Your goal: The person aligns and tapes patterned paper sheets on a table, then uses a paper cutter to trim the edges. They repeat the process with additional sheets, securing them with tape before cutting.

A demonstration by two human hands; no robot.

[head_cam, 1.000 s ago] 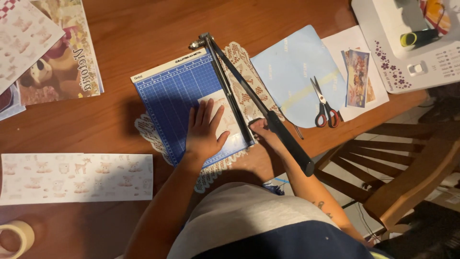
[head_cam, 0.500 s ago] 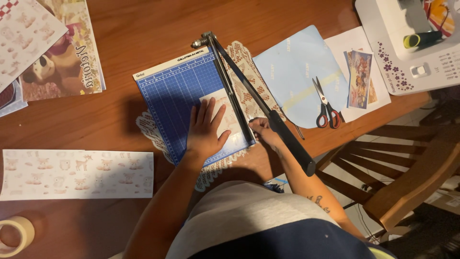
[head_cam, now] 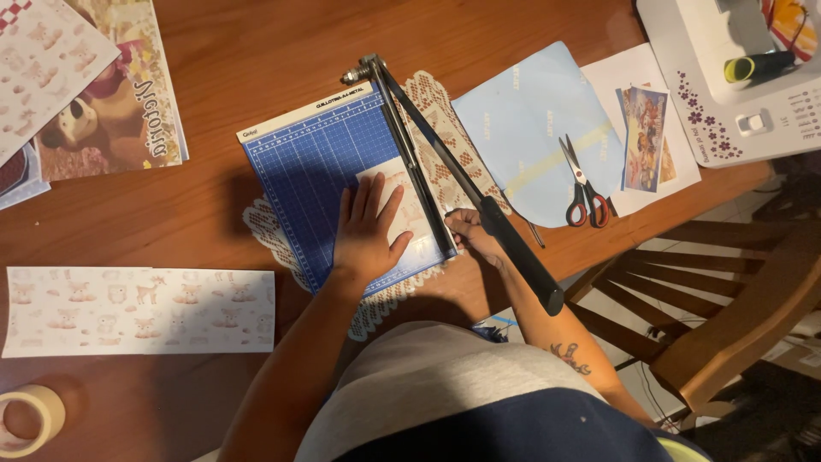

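Note:
A paper guillotine with a blue gridded base (head_cam: 308, 162) lies on a lace doily (head_cam: 440, 111) on the wooden table. Its black blade arm (head_cam: 445, 162) is lifted, with the handle (head_cam: 522, 257) pointing toward me. A small pale patterned paper (head_cam: 410, 192) rests on the grid against the cutting rail. My left hand (head_cam: 368, 235) lies flat on this paper, fingers spread. My right hand (head_cam: 469, 235) sits under the raised arm, its fingertips pinching the paper's edge at the rail.
Red-handled scissors (head_cam: 581, 184) lie on a light blue sheet (head_cam: 530, 111) beside a picture card (head_cam: 646, 137). A white machine (head_cam: 727, 77) stands top right, a wooden chair (head_cam: 735, 299) right. A patterned strip (head_cam: 137, 308), a tape roll (head_cam: 30, 415) and printed sheets (head_cam: 103, 94) lie left.
Both hands stay at the cutter; my right hand has edged slightly closer to the rail. The blade arm remains raised.

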